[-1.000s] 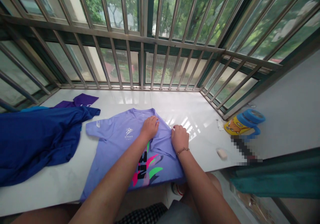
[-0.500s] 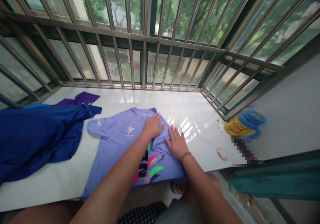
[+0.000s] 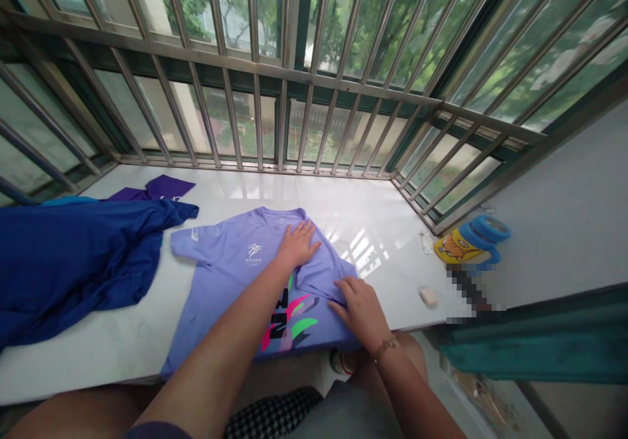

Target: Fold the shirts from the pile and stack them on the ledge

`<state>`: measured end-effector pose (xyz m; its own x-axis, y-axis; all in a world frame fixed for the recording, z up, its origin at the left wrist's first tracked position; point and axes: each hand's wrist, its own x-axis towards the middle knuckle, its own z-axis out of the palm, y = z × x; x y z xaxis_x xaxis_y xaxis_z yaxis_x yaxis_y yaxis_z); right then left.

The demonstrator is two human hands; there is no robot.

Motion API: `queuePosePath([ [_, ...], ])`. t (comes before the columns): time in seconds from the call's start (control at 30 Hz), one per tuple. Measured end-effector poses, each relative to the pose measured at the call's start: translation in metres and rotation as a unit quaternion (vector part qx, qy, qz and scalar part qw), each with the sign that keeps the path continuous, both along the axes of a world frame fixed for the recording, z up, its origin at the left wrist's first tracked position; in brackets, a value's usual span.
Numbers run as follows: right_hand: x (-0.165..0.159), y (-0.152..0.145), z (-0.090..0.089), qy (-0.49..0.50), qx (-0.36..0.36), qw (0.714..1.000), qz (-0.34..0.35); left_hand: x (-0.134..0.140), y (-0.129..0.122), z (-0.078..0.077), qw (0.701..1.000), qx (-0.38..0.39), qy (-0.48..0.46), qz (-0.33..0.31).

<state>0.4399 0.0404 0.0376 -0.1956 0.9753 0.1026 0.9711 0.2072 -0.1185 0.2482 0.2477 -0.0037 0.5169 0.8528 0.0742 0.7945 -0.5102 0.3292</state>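
Note:
A lavender T-shirt (image 3: 220,295) lies front side up on the white ledge, with a white logo on the chest and a pink, green and black print lower down. One side of it is folded inward, and its near edge hangs over the ledge. My left hand (image 3: 298,246) rests flat near the collar, fingers stretched out. At the right-hand sleeve, my right hand (image 3: 364,309) touches the cloth with bent fingers, the thumb apart from them. A bracelet (image 3: 385,347) circles my right wrist.
Dark blue garments (image 3: 78,262) are heaped on the left, with a purple cloth (image 3: 169,187) behind. On the right stand a blue-and-yellow bottle (image 3: 464,243) and a small pale object (image 3: 428,297). Metal window bars (image 3: 279,125) rise along the back. A teal cloth (image 3: 540,344) hangs at the right.
My right hand has moved toward me and slightly right, down the shirt's side, and the sleeve end now shows above it. My left hand stays in place on the shirt.

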Motion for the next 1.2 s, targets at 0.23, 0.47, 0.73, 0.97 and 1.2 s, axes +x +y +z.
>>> queuePosePath([
  [0.23, 0.009, -0.008, -0.006, -0.001, -0.024, 1.000, -0.016, 0.000, -0.002, -0.001, 1.000, 0.011, -0.013, 0.007],
  [0.47, 0.018, -0.024, -0.010, -0.030, -0.029, 0.998, 0.038, 0.000, -0.004, 0.000, 1.000, 0.021, -0.017, 0.010],
  [0.73, 0.015, -0.014, 0.016, -0.014, 0.008, 0.998, -0.055, 0.011, -0.034, 0.027, 0.995, 0.083, -0.043, -0.035],
  [0.97, 0.044, 0.035, 0.007, 0.027, -0.017, 0.992, -0.122, 0.034, -0.115, 0.025, 0.965, 0.053, -0.098, -0.238],
  [1.2, 0.049, 0.058, 0.005, 0.041, -0.041, 0.988, -0.143, 0.030, -0.120, 0.006, 0.946, -0.069, -0.263, -0.174],
])
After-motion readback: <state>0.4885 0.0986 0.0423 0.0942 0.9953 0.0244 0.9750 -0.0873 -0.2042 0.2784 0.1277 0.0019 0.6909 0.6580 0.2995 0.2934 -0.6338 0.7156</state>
